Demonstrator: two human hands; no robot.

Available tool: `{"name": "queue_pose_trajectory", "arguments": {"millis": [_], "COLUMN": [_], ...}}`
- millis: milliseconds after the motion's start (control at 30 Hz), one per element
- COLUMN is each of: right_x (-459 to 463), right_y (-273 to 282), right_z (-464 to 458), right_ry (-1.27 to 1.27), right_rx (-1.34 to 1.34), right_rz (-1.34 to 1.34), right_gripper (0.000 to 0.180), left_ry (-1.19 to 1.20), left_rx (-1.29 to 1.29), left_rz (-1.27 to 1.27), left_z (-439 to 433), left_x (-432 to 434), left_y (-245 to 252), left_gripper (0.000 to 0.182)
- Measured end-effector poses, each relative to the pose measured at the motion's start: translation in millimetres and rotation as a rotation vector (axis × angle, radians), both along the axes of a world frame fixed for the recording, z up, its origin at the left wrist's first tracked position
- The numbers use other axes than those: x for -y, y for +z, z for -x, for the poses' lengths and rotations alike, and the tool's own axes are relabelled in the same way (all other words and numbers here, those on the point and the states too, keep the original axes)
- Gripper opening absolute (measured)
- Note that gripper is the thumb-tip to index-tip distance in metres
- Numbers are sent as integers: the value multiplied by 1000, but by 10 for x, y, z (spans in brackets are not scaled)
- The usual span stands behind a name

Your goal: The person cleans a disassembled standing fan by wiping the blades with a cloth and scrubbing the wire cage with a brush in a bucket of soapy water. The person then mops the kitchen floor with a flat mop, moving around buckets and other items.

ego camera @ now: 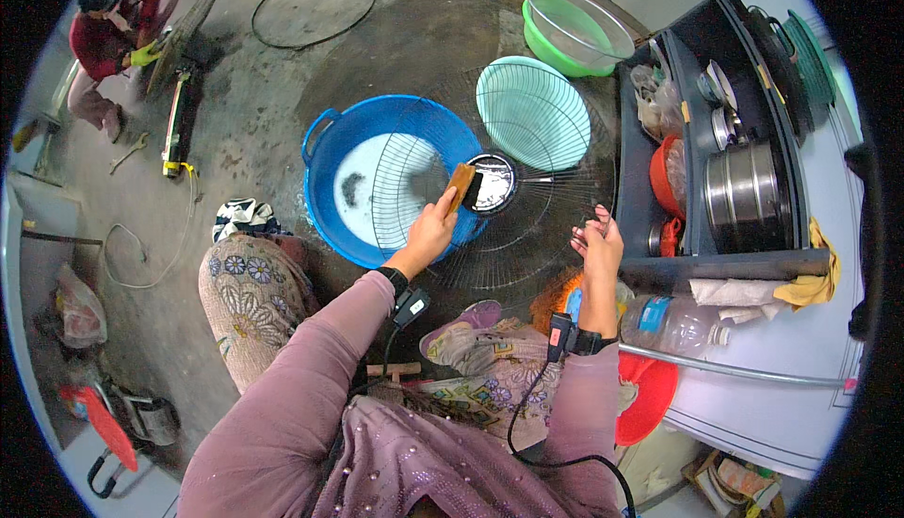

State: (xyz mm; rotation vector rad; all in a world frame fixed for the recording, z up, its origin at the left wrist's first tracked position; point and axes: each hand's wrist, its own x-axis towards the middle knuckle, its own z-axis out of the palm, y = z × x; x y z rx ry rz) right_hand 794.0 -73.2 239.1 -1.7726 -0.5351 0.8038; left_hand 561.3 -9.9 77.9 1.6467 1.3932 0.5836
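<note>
A wooden-backed brush with dark bristles (462,184) is gripped in my left hand (429,234). Its bristles are against the round centre disc (494,182) of a large wire fan guard (406,172), and the disc looks wet and shiny. My right hand (600,239) holds the guard's rim on the right side. The guard is tilted over a blue plastic tub (321,186) with whitish, sudsy water (367,172) in it. Part of the tub's far side lies behind the guard. A pale turquoise basin (533,108) stands behind the guard's upper right part.
A green basin (565,55) bears a clear, round-rimmed bowl. Right of me, a dark shelf unit (696,101) holds steel pots (748,196). A plastic bottle (671,324) lies nearby. At far left, a gloved person (113,38) crouches by a fan part; a wrench (128,153) and hoop (314,46) lie there.
</note>
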Motion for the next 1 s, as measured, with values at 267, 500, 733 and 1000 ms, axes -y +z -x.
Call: {"name": "queue_pose_trajectory", "arguments": {"millis": [267, 500, 733, 1000], "right_x": [52, 33, 53, 43], "right_y": [112, 173, 198, 222], "right_z": [66, 143, 153, 138], "right_ry": [87, 116, 158, 161], "right_rx": [-32, 90, 126, 144], "right_rz": [-51, -25, -43, -37], "right_gripper": [54, 56, 60, 59], "left_ry": [59, 220, 9, -146], "left_rx": [-172, -364, -147, -233], "left_rz": [-63, -94, -289, -421], "left_z": [383, 685, 51, 289], "left_x": [-248, -585, -797, -1291], "left_y": [-518, -644, -336, -553], "left_gripper": [48, 47, 54, 52]}}
